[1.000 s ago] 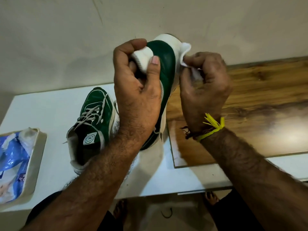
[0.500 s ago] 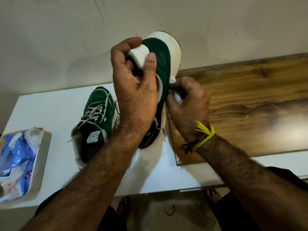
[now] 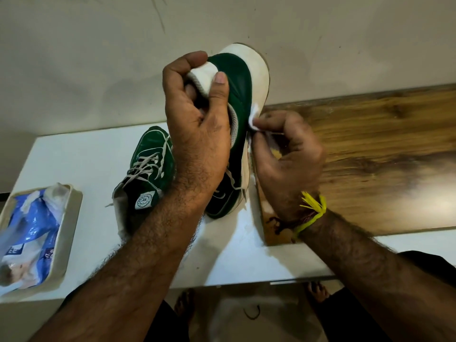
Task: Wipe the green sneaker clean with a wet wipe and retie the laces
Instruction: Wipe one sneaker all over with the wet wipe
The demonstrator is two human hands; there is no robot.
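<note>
Held green sneaker point(image 3: 238, 99) up off the white table point(image 3: 74, 156), toe end resting on it, heel up, sole turned right; probably light, stiff in sole and soft at collar, best gripped at heel collar, exactly where left hand point(image 3: 197, 134) curls with thumb pinching heel tab. Wet wipe point(image 3: 254, 117) limp, thin, likely slippery, pinched in curled fingers of right hand point(image 3: 288, 154) against white midsole edge. Count: two sneakers incl. second sneaker point(image 3: 145, 174) lying laced on table, one wood board point(image 3: 370, 156), one tray point(image 3: 66, 233) with one wipes pack point(image 3: 27, 233), one wipe in use.
</note>
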